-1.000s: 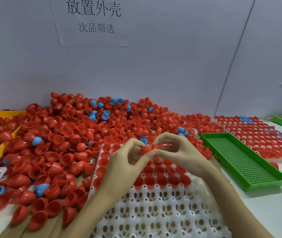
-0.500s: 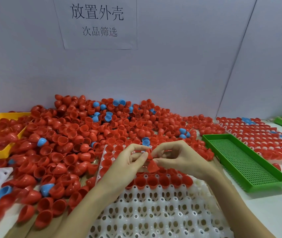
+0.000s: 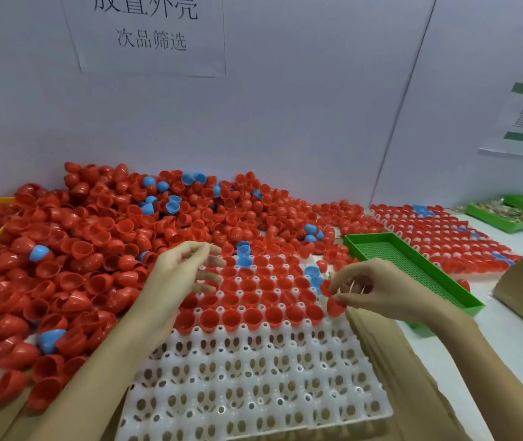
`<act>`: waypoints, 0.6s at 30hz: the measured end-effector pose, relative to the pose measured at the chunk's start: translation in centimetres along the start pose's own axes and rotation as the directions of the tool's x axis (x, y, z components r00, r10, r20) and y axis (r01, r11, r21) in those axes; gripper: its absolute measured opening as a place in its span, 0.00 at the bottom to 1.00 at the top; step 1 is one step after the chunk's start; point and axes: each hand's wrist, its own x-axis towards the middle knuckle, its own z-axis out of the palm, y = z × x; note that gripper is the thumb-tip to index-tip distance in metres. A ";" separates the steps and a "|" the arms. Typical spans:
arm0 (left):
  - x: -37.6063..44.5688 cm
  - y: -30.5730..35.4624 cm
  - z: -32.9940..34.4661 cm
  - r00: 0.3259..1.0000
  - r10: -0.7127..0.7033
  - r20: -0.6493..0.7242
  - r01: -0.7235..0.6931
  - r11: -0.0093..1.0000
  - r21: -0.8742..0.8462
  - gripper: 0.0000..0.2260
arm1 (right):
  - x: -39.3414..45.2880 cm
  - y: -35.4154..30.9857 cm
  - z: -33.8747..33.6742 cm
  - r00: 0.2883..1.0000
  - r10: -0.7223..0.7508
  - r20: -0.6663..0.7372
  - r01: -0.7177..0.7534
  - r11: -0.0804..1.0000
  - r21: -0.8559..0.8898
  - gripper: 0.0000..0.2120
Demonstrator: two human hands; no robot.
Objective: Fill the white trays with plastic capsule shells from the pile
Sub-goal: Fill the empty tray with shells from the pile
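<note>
Over white tray (image 3: 253, 393), shell (image 3: 335, 306) in right grip (image 3: 378, 292)

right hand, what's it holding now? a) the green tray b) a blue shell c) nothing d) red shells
d: the right hand pinches red capsule shells in its fingertips, at the right edge of the white tray.

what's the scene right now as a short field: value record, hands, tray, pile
left hand: open, fingers spread over the tray's far left corner, holding nothing
right hand: fingers pinch red capsule shells at the tray's right edge
white tray: far rows filled, mostly red with a few blue; near rows empty
pile of shells: left and behind the tray
green tray: right, empty
</note>
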 end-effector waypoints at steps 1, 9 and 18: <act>0.0 0.1 -0.1 1.000 0.011 -0.020 -0.011 1.000 0.001 0.11 | -0.1 0.1 0.1 1.000 0.004 0.026 -0.003 0.999 -0.032 0.05; 0.4 0.1 -0.9 0.994 0.021 -0.109 -0.022 1.000 -0.007 0.12 | 1.6 -1.1 -0.3 1.000 -0.005 0.012 0.005 1.000 -0.027 0.02; 1.0 -0.3 -1.5 0.985 0.015 -0.170 -0.019 1.000 -0.017 0.13 | 11.4 -3.1 0.2 0.992 0.008 -0.127 -0.029 0.986 -0.165 0.08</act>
